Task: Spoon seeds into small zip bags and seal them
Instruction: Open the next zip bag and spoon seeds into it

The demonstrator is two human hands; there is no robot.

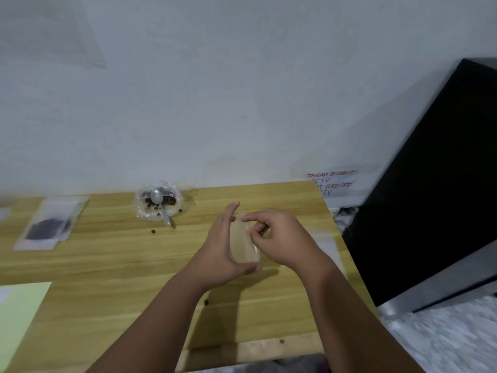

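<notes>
Above the wooden table (121,254) I hold a small clear zip bag (246,244) upright between both hands. My left hand (223,246) cups its left side, thumb under the bottom edge and fingers stretched up. My right hand (277,238) pinches the bag's top right edge with curled fingers. The bag looks empty. Farther back, a crumpled clear plastic wrap (157,200) holds dark seeds, with a white plastic spoon (161,208) lying in it, handle toward me.
Filled clear zip bags (49,224) with dark seeds lie at the far left. Loose seeds (153,231) dot the table. A pale green sheet (18,310) lies at the near left. A black box (435,184) stands right of the table, a handwritten note (332,181) on the wall.
</notes>
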